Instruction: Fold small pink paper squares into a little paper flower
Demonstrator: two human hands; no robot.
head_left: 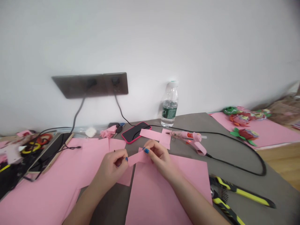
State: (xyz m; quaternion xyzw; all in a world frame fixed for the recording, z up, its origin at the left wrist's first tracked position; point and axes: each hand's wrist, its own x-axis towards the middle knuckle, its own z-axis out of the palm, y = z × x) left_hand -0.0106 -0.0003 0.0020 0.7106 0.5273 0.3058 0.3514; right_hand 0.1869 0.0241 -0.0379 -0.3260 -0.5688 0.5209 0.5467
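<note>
A short pink paper strip (135,158) stretches between my two hands, above a large pink paper sheet (152,193). My left hand (114,164) pinches its left end between thumb and curled fingers. At the other end, my right hand (157,155) closes thumb and fingertips on the paper. Just beyond my hands lie more pink paper strips (150,134), some crossing each other. A pink glue gun (187,136) rests on its side to the right, its nozzle over those strips and a small red light glowing.
A phone (134,133) in a pink case and a water bottle (170,106) stand near the wall. Yellow-black pliers (234,190) lie at right. Paper flowers (246,134) sit at far right. Another phone (50,153), cables and pink sheets (61,178) cover the left side.
</note>
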